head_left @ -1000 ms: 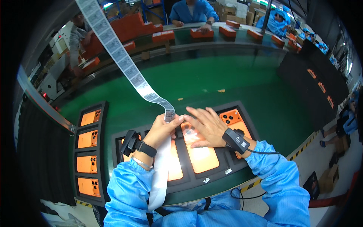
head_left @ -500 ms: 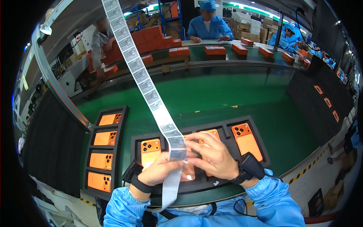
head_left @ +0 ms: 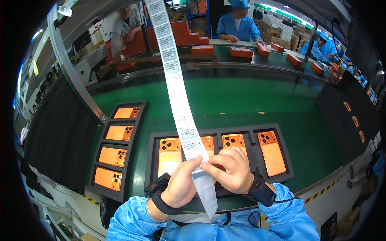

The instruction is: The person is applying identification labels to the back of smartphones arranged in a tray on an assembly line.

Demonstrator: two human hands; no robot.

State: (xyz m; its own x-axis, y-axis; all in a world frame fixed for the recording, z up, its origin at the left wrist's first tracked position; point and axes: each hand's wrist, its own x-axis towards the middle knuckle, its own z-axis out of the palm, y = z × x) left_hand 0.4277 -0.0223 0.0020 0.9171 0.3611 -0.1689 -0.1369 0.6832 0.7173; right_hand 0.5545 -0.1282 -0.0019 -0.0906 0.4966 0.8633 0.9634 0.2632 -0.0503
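Note:
A long white strip of printed labels (head_left: 175, 93) hangs down from the top and passes between my hands. My left hand (head_left: 181, 185) is closed on the strip's edge, its thumb lying on the front. My right hand (head_left: 232, 172) pinches at the strip's right edge near the lowest label, fingertips close to my left thumb. Whether a label has come off the backing there is hidden. Below my fingers the blank backing tail (head_left: 206, 193) dangles. Behind my hands a black foam tray (head_left: 253, 149) holds several orange phones (head_left: 273, 158), camera side up; the strip and my hands partly cover the middle ones.
A second black tray (head_left: 130, 149) with several orange phones stands to the left on the green work surface (head_left: 225, 98). Across the far side runs a conveyor with orange boxes (head_left: 241, 52). Co-workers in blue (head_left: 239, 28) work there. A metal post (head_left: 68, 60) rises at left.
My right hand has gone from spread fingers to a pinch at the strip's edge. The strip now hangs straighter, with a different stretch of labels between my hands. The whole view has shifted slightly.

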